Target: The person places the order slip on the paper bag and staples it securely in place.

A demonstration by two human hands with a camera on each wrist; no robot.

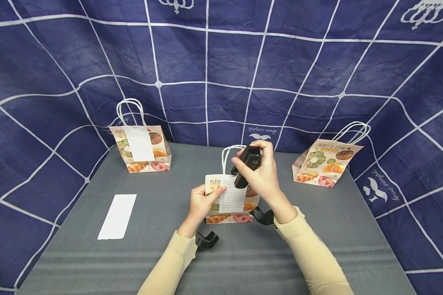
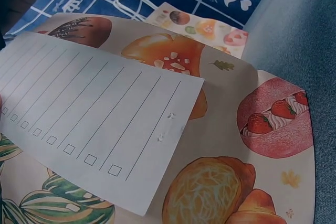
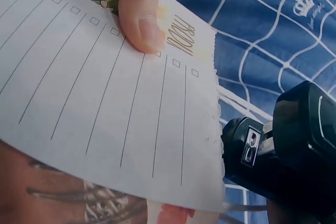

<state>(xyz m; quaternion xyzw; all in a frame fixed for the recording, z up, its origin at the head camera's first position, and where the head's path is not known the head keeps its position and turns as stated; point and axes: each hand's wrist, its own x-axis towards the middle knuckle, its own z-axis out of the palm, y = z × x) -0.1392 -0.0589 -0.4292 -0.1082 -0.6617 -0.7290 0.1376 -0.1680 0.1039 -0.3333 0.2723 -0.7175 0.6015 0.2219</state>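
Note:
A small paper gift bag (image 1: 229,220) with bread prints and white rope handles stands in the middle of the table. A lined checklist slip (image 1: 233,198) with small boxes lies against its front. My left hand (image 1: 202,203) grips the bag's left side, its thumb (image 3: 144,30) pressing the slip near the top. In my right hand (image 1: 264,172) is a black stapler (image 1: 249,160), held above the bag's upper edge. Seen from the right wrist, the stapler's parted jaws are right beside the top edges of slip and bag. Small marks show near the slip's far end in the left wrist view.
At the back left stands a similar bag (image 1: 164,149) with a white slip (image 1: 141,143) on its front. Another such bag (image 1: 325,164) leans at the right. A blank white slip (image 1: 117,217) lies on the grey table (image 1: 162,213). Behind hangs a blue gridded cloth (image 1: 229,106).

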